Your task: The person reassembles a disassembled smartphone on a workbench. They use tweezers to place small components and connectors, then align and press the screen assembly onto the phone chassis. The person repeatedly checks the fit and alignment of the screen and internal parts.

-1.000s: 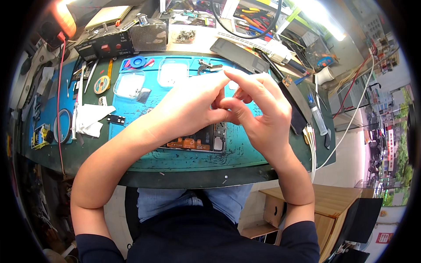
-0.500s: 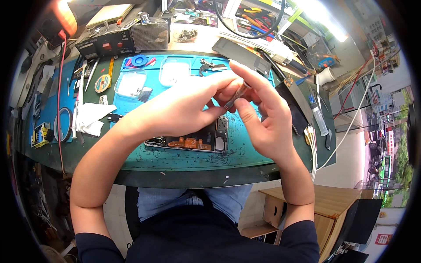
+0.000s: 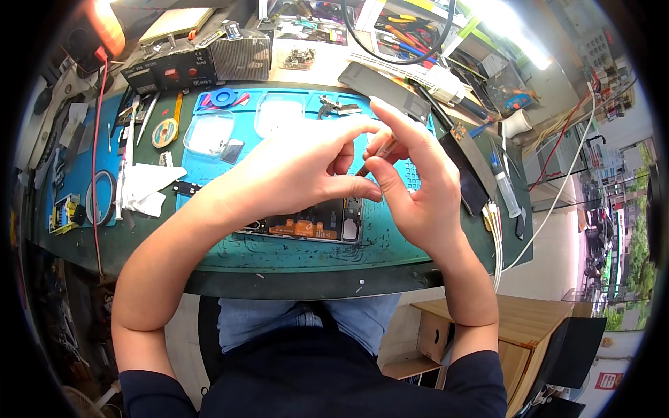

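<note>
My left hand (image 3: 313, 174) curls its fingers above an opened phone (image 3: 313, 226) with orange flex parts, its thumb extended toward my right hand. My right hand (image 3: 418, 195) is pinched on a slender brown-and-metal piece (image 3: 380, 152), too small to identify. My left fingertips meet around that piece; what exactly they grip is hidden. The phone lies on a blue repair mat (image 3: 237, 258). Behind my hands are two clear trays (image 3: 209, 120) (image 3: 279, 99) and a small metal clamp-like item (image 3: 334, 106).
Left of the mat lie a solder spool (image 3: 165, 132), white tissue (image 3: 146, 184) and pens. At right are a dark phone (image 3: 463, 177), a syringe (image 3: 505, 184) and hanging cables (image 3: 498, 244). A black instrument box (image 3: 167, 70) and tool bins (image 3: 404, 35) stand at the back.
A slender piece has come into view between my fingers since a second ago. Since half a second ago, my left thumb has moved rightward and my right index finger has shifted slightly.
</note>
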